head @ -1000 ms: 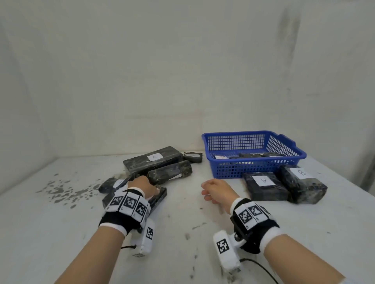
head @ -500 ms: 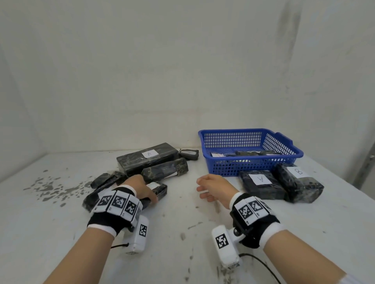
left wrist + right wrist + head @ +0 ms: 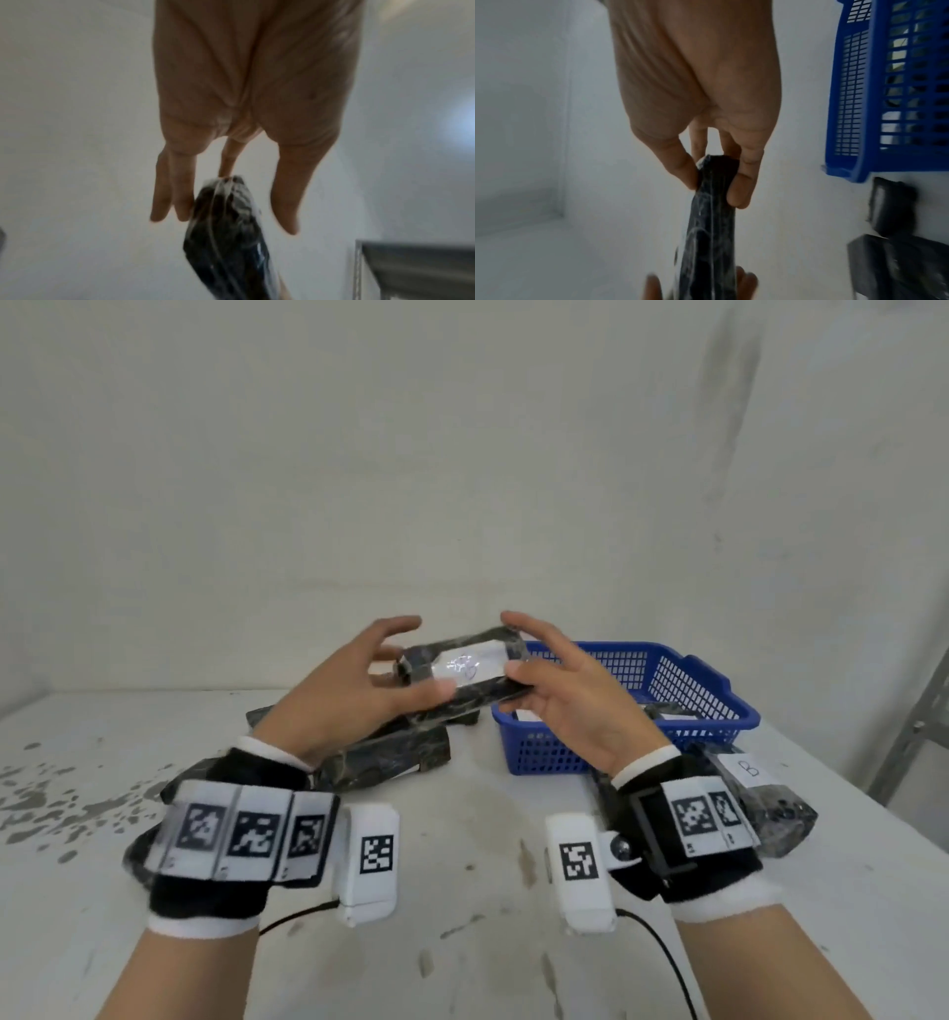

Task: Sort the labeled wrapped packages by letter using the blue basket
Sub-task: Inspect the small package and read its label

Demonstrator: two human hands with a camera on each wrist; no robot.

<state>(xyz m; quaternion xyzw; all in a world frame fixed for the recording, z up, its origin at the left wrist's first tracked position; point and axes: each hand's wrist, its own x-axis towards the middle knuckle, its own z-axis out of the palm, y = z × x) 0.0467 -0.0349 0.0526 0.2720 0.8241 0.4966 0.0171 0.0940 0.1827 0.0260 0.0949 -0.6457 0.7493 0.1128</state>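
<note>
I hold one black wrapped package (image 3: 462, 675) in the air in front of the blue basket (image 3: 708, 680), white label facing me; glare blurs its letter. My left hand (image 3: 411, 677) holds its left end between thumb and fingers, index finger lifted off. My right hand (image 3: 513, 660) pinches the right end. The left wrist view shows the package (image 3: 231, 263) between the fingers and thumb of my left hand (image 3: 231, 217). In the right wrist view my right hand (image 3: 716, 182) pinches the package (image 3: 711, 243) beside the basket (image 3: 854, 101).
Several black packages (image 3: 390, 757) lie in a pile on the white table under my left hand. A package labeled B (image 3: 760, 793) lies in front of the basket on the right. Dark packages (image 3: 662, 711) lie inside the basket. Walls close the table at back and left.
My left hand has lifted a package off the pile, and my right hand has risen from the table and taken its right end. Both hands are now higher and closer to the camera.
</note>
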